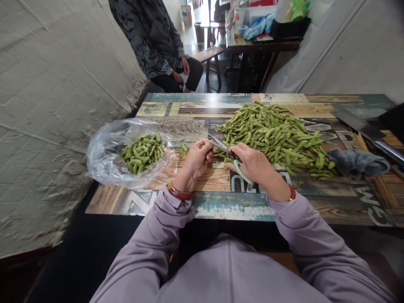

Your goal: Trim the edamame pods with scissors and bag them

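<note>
In my right hand (252, 162) is a pair of scissors (241, 170) with pale green handles, the blades slightly apart and pointing left. My left hand (198, 158) is closed in a pinch close to the blade tips; what it pinches is mostly hidden by the fingers, probably an edamame pod. A large heap of green edamame pods (268, 130) lies on the table just beyond my right hand. To the left, a clear plastic bag (102, 147) lies open with a smaller pile of pods (143, 153) inside. Small green scraps (183, 149) lie between bag and hands.
The table (214, 206) has a patchwork wood pattern. At its right are a grey cloth (358, 162) and a cleaver (358, 122). A rough wall (57, 105) stands close on the left. Across the table sits a person (158, 42), near a wooden bench (208, 54).
</note>
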`<action>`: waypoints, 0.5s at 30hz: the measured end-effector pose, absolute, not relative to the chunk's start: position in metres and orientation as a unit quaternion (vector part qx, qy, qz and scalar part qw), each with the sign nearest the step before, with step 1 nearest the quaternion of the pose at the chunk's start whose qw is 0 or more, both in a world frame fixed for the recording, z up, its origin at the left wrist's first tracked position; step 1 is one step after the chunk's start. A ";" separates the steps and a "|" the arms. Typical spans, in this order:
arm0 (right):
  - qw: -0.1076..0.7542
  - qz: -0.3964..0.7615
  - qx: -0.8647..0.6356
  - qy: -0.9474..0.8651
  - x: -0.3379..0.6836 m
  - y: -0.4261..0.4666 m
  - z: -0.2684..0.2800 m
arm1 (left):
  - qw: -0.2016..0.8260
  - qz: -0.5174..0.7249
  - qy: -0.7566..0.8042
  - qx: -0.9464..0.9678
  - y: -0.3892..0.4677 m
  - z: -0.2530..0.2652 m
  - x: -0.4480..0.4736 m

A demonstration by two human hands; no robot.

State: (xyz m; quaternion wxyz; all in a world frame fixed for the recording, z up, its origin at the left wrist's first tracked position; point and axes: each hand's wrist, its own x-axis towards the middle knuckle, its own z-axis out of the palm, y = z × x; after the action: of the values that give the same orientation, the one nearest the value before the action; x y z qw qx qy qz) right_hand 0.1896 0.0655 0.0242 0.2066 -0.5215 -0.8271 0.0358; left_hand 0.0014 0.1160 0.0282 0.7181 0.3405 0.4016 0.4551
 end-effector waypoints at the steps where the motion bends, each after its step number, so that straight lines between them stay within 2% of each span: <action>1: 0.203 0.038 -0.520 -0.828 0.190 0.066 0.024 | 0.717 0.456 0.403 0.340 0.116 0.028 0.001; 5: 0.212 0.043 -0.521 -0.826 0.193 0.067 0.023 | 0.713 0.465 0.413 0.325 0.120 0.028 -0.001; 11: 0.312 0.036 -0.566 -0.762 0.204 0.074 0.022 | 0.715 0.482 0.436 0.258 0.127 0.031 -0.008; 15: 0.349 0.044 -0.568 -0.744 0.207 0.077 0.023 | 0.726 0.452 0.413 0.312 0.125 0.031 -0.010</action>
State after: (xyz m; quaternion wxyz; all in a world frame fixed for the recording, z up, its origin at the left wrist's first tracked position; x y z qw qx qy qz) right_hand 0.2069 0.0770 0.0225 0.3494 -0.5679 -0.7439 0.0443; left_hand -0.0099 0.1247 0.0308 0.7260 0.3123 0.4135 0.4521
